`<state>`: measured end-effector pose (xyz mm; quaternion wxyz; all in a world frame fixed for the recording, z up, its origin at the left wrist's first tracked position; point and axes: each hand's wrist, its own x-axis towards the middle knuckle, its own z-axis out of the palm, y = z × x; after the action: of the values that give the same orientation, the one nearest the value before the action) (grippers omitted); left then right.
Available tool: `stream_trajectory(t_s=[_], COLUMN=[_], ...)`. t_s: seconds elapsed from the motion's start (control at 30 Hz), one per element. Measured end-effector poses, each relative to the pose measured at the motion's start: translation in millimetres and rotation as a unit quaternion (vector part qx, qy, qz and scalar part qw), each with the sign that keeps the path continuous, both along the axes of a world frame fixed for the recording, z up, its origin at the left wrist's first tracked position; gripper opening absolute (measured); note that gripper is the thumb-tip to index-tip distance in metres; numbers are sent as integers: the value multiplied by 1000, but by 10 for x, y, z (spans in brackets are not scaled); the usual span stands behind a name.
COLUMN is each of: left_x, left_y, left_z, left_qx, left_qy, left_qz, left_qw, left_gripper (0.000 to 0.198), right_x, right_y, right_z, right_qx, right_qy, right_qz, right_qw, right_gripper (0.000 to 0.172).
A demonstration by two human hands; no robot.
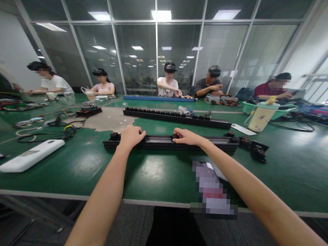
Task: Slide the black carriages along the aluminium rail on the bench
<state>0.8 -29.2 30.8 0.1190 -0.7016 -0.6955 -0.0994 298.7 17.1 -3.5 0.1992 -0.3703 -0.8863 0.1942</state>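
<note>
A long black power-strip rail (157, 141) lies across the green table (156, 174) in front of me. My left hand (130, 136) rests curled over the rail near its left end, fingers closed on its edge. My right hand (185, 136) grips the rail near its middle, fingertips pinched at a small black socket module there. Loose black socket modules (254, 148) lie by the rail's right end. A second black rail (177, 118) fitted with modules lies parallel farther back.
A white power strip (31, 155) lies at the left, beside tangled cables (56, 128). A cream jug (260, 116) and a green basket (248, 107) stand at the right. Several people sit along the far side with a blue rail (158, 98). The table's front edge is near me.
</note>
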Motion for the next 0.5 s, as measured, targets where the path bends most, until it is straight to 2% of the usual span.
stream_trajectory(t_s=[0.5], left_x=[-19], left_y=[52], left_z=[-57], left_qx=[19], left_qy=[9], left_qz=[7], left_qw=[1000], left_gripper=[48], right_x=[0], right_y=[-29], right_z=[-18], right_qx=[-1], right_qy=[13], right_qz=[-12], right_qw=[1000], right_gripper=[26])
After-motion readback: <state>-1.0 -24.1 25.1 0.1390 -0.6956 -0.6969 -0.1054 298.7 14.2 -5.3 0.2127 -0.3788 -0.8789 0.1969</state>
